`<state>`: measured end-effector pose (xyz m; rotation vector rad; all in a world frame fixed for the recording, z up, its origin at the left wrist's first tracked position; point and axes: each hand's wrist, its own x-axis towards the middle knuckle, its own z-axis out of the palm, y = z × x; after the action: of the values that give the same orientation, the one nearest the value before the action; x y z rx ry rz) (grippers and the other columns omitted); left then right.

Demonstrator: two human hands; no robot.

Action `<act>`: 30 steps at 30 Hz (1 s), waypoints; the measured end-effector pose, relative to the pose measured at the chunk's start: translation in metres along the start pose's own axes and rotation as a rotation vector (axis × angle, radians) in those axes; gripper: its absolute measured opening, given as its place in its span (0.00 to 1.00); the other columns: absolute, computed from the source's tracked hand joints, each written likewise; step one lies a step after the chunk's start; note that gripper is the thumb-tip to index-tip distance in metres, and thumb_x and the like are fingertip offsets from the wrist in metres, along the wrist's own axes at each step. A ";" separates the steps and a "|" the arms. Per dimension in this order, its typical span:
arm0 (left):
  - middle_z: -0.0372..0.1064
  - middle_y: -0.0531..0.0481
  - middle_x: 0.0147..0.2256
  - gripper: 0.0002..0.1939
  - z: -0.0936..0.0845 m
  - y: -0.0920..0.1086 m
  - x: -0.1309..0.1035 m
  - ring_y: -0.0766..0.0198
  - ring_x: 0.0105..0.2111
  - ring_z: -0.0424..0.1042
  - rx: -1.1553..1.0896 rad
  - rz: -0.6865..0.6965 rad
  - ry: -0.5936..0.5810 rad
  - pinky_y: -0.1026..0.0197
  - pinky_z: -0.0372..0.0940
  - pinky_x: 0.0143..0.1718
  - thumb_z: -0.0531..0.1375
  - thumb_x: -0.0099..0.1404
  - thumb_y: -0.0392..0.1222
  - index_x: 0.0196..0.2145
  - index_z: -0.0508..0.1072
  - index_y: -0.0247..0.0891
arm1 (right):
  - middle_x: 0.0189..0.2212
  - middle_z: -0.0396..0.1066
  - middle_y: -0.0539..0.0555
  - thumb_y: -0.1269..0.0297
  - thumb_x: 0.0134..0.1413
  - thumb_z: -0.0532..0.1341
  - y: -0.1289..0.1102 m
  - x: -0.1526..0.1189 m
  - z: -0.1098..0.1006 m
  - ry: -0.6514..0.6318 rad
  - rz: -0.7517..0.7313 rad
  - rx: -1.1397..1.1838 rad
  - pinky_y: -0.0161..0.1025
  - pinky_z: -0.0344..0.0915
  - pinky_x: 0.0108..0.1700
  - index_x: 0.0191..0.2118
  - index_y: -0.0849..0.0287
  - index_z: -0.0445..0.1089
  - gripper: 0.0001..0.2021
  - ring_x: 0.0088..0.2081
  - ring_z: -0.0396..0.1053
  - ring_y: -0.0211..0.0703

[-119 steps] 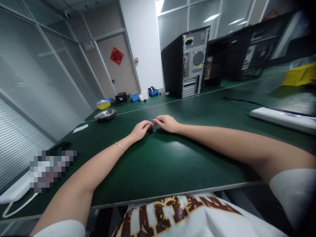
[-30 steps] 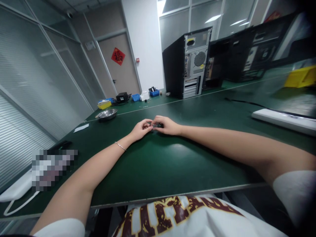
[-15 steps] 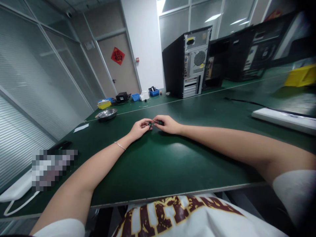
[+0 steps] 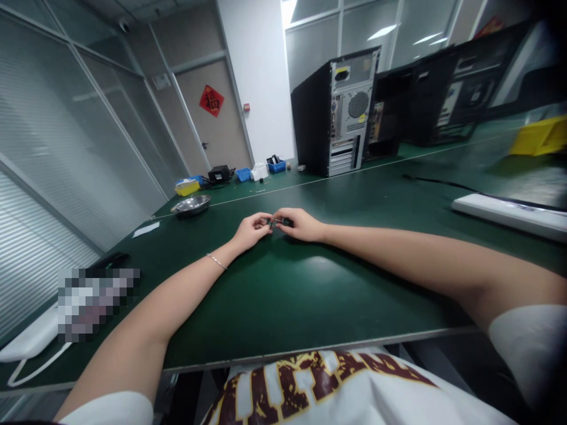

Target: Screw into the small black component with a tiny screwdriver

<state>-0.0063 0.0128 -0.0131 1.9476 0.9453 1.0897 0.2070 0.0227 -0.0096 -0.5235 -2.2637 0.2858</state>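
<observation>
At the middle of the table, my left hand [image 4: 252, 230] pinches a small dark green part [image 4: 270, 223], too small to make out its kind. My right hand [image 4: 302, 225] faces it, almost touching. Its fingers are closed round a thin tool that looks like a small screwdriver [image 4: 287, 222]: the dark handle lies under the palm and a slim shaft points left to the green part. Fingers partly hide both things. Both wrists rest low over the green tabletop [image 4: 319, 301].
Ahead stands a black computer tower [image 4: 316, 115], with more cases to its right. A metal bowl [image 4: 191, 205], a blue bin [image 4: 277, 165] and a black box [image 4: 220, 172] lie back left. A white power strip [image 4: 509, 215] lies right, a yellow bin [image 4: 540, 136] behind it.
The right fingers have shifted slightly, and the tool's shaft and the green part have turned a little. The left hand stays in nearly the same place.
</observation>
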 end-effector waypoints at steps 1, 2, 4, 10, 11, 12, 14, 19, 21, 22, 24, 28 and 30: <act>0.75 0.47 0.33 0.17 0.000 0.000 0.000 0.64 0.33 0.76 -0.015 -0.006 -0.003 0.59 0.70 0.41 0.62 0.59 0.36 0.46 0.73 0.32 | 0.39 0.75 0.57 0.67 0.57 0.58 0.000 0.000 0.000 -0.002 -0.002 -0.004 0.39 0.65 0.44 0.45 0.61 0.72 0.12 0.40 0.71 0.44; 0.76 0.47 0.34 0.17 0.000 0.000 0.000 0.63 0.33 0.76 -0.027 -0.011 -0.005 0.59 0.70 0.41 0.62 0.60 0.37 0.46 0.73 0.32 | 0.39 0.75 0.57 0.67 0.57 0.58 0.001 0.000 0.000 -0.003 -0.004 -0.008 0.39 0.65 0.44 0.45 0.61 0.72 0.12 0.40 0.71 0.44; 0.76 0.47 0.34 0.16 0.000 0.001 0.000 0.63 0.33 0.76 -0.046 -0.016 0.002 0.59 0.70 0.41 0.62 0.61 0.39 0.47 0.73 0.32 | 0.39 0.75 0.57 0.67 0.57 0.57 0.001 0.000 0.001 -0.008 -0.006 -0.017 0.40 0.65 0.44 0.46 0.61 0.71 0.12 0.40 0.72 0.45; 0.76 0.47 0.34 0.16 0.000 0.003 -0.001 0.65 0.32 0.74 -0.067 -0.014 0.051 0.61 0.70 0.38 0.62 0.62 0.44 0.45 0.75 0.33 | 0.39 0.74 0.56 0.67 0.57 0.57 -0.001 -0.001 0.000 -0.007 0.026 -0.019 0.39 0.65 0.43 0.50 0.61 0.70 0.15 0.40 0.71 0.45; 0.76 0.47 0.34 0.16 -0.001 0.003 -0.001 0.65 0.32 0.74 -0.071 -0.015 0.062 0.60 0.70 0.39 0.63 0.62 0.44 0.45 0.75 0.33 | 0.39 0.74 0.56 0.66 0.57 0.57 -0.002 -0.001 0.000 -0.002 0.038 -0.018 0.39 0.64 0.43 0.50 0.61 0.69 0.15 0.39 0.71 0.44; 0.76 0.47 0.34 0.16 -0.001 0.003 0.000 0.64 0.32 0.74 -0.076 -0.018 0.074 0.60 0.70 0.39 0.63 0.62 0.44 0.45 0.75 0.33 | 0.39 0.74 0.56 0.66 0.57 0.57 -0.002 -0.001 -0.001 0.003 0.053 -0.018 0.38 0.64 0.42 0.51 0.61 0.69 0.16 0.39 0.70 0.44; 0.76 0.47 0.33 0.17 -0.002 0.002 0.000 0.64 0.32 0.74 -0.079 -0.022 0.091 0.59 0.70 0.39 0.63 0.61 0.44 0.46 0.76 0.33 | 0.38 0.73 0.55 0.66 0.58 0.57 -0.003 -0.001 -0.002 0.012 0.086 -0.023 0.37 0.63 0.40 0.52 0.61 0.68 0.16 0.37 0.69 0.42; 0.75 0.47 0.32 0.15 -0.004 0.001 0.002 0.64 0.32 0.73 -0.028 -0.012 0.098 0.59 0.70 0.38 0.63 0.61 0.42 0.44 0.77 0.32 | 0.39 0.74 0.54 0.64 0.58 0.58 -0.003 0.000 -0.002 0.019 0.200 -0.072 0.36 0.61 0.38 0.53 0.58 0.67 0.17 0.35 0.68 0.42; 0.75 0.47 0.33 0.15 -0.004 0.000 0.002 0.64 0.32 0.73 -0.030 -0.016 0.097 0.59 0.70 0.39 0.62 0.62 0.42 0.45 0.77 0.33 | 0.40 0.74 0.54 0.61 0.58 0.60 -0.003 0.000 -0.002 0.006 0.267 -0.107 0.37 0.61 0.38 0.53 0.57 0.66 0.18 0.35 0.69 0.42; 0.75 0.47 0.33 0.15 -0.004 0.000 0.002 0.64 0.32 0.73 -0.040 -0.020 0.089 0.60 0.70 0.39 0.62 0.62 0.43 0.46 0.77 0.34 | 0.40 0.74 0.54 0.59 0.58 0.61 -0.003 0.001 -0.001 0.000 0.294 -0.121 0.37 0.61 0.37 0.54 0.57 0.66 0.19 0.36 0.69 0.43; 0.75 0.47 0.35 0.16 -0.003 0.000 0.002 0.65 0.33 0.72 -0.059 -0.024 0.067 0.60 0.69 0.40 0.61 0.63 0.44 0.47 0.76 0.34 | 0.41 0.74 0.55 0.54 0.58 0.61 -0.004 0.002 -0.001 -0.005 0.324 -0.138 0.37 0.61 0.38 0.52 0.58 0.66 0.20 0.37 0.69 0.43; 0.72 0.48 0.34 0.19 -0.002 0.000 0.000 0.66 0.32 0.70 0.009 0.016 0.056 0.63 0.67 0.37 0.64 0.62 0.44 0.49 0.74 0.35 | 0.38 0.75 0.55 0.53 0.65 0.54 -0.005 0.003 -0.001 -0.002 0.320 -0.151 0.37 0.60 0.38 0.42 0.58 0.71 0.15 0.37 0.69 0.44; 0.72 0.48 0.34 0.20 -0.001 -0.001 0.000 0.66 0.32 0.70 0.056 0.033 0.063 0.63 0.67 0.36 0.64 0.61 0.44 0.50 0.74 0.34 | 0.35 0.75 0.54 0.56 0.66 0.52 -0.004 0.003 -0.001 -0.011 0.299 -0.165 0.36 0.59 0.36 0.38 0.58 0.71 0.15 0.36 0.68 0.43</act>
<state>-0.0076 0.0134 -0.0131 1.9910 0.9908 1.1607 0.2044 0.0203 -0.0054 -0.9529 -2.2275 0.2509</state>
